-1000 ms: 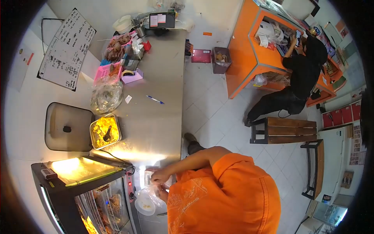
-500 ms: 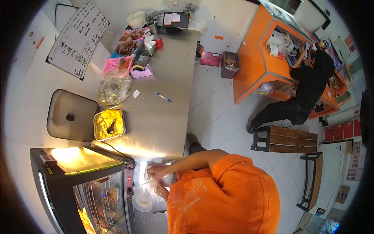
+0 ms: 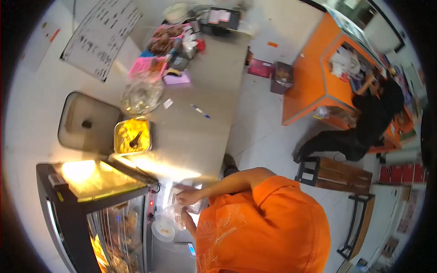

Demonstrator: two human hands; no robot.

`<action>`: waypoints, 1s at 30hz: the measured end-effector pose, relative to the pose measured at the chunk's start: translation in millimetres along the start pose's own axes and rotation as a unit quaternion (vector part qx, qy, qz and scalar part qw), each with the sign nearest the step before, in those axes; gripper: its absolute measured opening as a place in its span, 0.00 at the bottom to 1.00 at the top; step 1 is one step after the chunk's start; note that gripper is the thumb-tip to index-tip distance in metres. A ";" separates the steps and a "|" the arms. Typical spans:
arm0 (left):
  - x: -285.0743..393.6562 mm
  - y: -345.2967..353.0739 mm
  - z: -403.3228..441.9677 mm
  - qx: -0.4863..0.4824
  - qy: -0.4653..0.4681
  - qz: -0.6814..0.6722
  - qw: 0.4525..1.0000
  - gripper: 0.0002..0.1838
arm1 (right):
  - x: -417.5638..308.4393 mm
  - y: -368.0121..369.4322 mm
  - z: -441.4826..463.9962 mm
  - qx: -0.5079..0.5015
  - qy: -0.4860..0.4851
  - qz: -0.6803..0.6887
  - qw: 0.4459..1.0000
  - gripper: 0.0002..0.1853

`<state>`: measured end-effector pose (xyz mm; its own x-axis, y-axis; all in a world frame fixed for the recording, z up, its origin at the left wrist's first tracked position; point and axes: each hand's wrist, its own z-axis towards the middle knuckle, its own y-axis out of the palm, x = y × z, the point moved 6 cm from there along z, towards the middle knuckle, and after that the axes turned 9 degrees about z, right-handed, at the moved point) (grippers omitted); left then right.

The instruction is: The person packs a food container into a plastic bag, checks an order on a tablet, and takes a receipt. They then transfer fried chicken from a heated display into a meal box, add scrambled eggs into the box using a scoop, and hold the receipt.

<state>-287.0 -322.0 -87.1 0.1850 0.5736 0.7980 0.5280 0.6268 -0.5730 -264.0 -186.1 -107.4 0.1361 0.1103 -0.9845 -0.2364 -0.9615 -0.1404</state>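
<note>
My right hand (image 3: 185,196) is closed, its fingertips pinched together just above my left hand (image 3: 186,219). What the right fingers hold is too small and blurred to tell. Clear plastic, apparently a bag (image 3: 175,212), is gripped in the fingers of my left hand. Beside it, a round white bowl (image 3: 163,229) with a few yellowish crumbs stands on the counter. Bright light falls on the surface around both hands.
A lit food warmer (image 3: 111,218) stands left of the bowl. Farther up the steel counter (image 3: 200,136) are a yellow food tray (image 3: 132,135), plastic bags, pink baskets and a pen. A person in black (image 3: 364,120) leans at an orange counter (image 3: 309,82).
The view has swung, so the counter and room appear shifted right and tilted. Both hands stay close together at the plastic. A small blue-lit screen now shows below the bowl.
</note>
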 end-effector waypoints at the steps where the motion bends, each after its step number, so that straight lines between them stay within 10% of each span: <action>1: 7.7 1.7 4.6 0.005 0.016 0.014 1.000 0.11 | -3.6 -7.1 -9.7 0.054 -0.074 -0.047 0.995 0.09; 3: 25.7 1.7 17.8 0.021 0.048 0.053 0.997 0.11 | -17.7 -30.0 -8.6 0.091 -0.084 -0.182 0.975 0.07; 5: 42.6 3.2 31.0 0.031 0.066 0.088 0.993 0.11 | -6.9 -42.7 12.2 0.018 -0.029 0.115 0.993 0.11; 12: 49.7 32.5 67.6 0.078 0.189 0.176 0.963 0.09 | -24.3 -87.1 -5.9 0.050 -0.133 0.046 0.989 0.02; 15: 72.4 40.9 70.7 0.063 0.138 0.122 0.981 0.10 | -19.6 -127.2 11.2 0.046 -0.007 0.062 0.997 0.06; 18: 54.4 45.8 82.1 0.069 0.090 0.067 0.991 0.08 | -33.2 -117.3 -1.8 0.026 -0.105 0.050 0.993 0.05; 20: 70.3 58.0 91.2 0.032 0.172 0.280 0.944 0.09 | -40.1 -127.5 -1.9 0.027 -0.043 0.041 0.998 0.04; 30: 118.2 129.1 146.0 0.023 0.216 0.130 0.967 0.10 | -41.0 -223.8 -14.5 0.214 -0.048 -0.014 0.976 0.03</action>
<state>-318.0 -96.3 -94.0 0.6406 0.4473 0.6241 0.3813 0.5202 -0.7642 -202.7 20.9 -34.1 0.0620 0.1778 -0.9821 -0.6168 -0.7668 -0.1777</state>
